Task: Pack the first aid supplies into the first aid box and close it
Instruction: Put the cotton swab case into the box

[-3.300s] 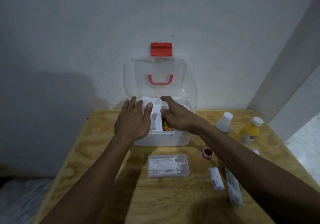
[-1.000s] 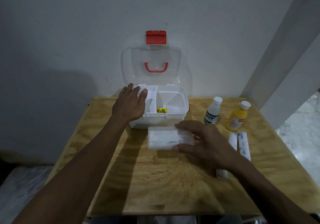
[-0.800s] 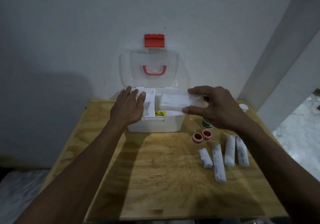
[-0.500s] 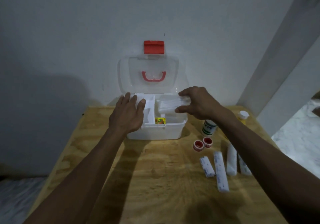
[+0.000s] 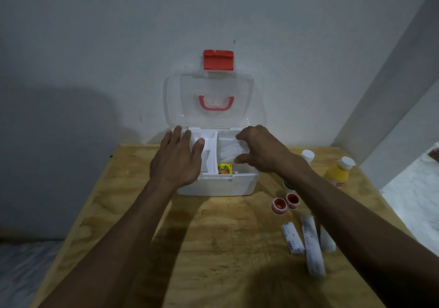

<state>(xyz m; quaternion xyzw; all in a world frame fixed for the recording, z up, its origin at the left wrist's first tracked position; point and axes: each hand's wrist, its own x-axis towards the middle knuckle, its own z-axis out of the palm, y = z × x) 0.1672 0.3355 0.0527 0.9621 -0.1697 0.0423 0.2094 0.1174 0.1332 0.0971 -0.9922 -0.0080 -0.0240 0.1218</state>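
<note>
The box (image 5: 217,185) stands open at the far side of the table (image 5: 213,248), its lid (image 5: 210,100) upright. The left hand (image 5: 177,162) lies flat and open on its left part. The right hand (image 5: 260,149) holds the swab case (image 5: 229,150) inside the right compartment. To the right of this hand stand two bottles (image 5: 337,173); nearer to the person lie bandage rolls (image 5: 311,244) and two red tape rolls (image 5: 285,203).

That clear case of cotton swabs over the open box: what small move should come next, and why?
Probably lower it and let go. The right hand holds the swab case inside the box's right compartment, and the left hand steadies the box.
</note>
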